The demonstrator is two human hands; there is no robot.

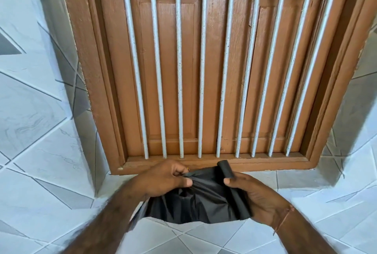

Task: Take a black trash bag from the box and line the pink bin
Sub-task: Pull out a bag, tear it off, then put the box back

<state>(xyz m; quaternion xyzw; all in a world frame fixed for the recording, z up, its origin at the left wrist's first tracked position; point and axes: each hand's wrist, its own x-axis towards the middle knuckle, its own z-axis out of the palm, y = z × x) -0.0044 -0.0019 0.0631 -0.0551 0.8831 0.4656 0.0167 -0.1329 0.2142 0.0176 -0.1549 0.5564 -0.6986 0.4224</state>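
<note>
A black trash bag [195, 198] hangs partly unrolled between my hands, low in the middle of the view. My left hand [163, 180] pinches its bunched left edge between thumb and fingers. My right hand [257, 196] holds the black roll [225, 169] that the bag still joins, with the roll's end sticking up above my thumb. The loose sheet droops below my hands in front of the tiled wall. Neither the box nor the pink bin is in view.
Straight ahead is a brown wooden window [204, 70] with closed shutters behind several vertical white bars [179, 70]. Its sill [204, 165] is just beyond my hands. Grey and white tiled wall [36, 131] surrounds it on both sides and below.
</note>
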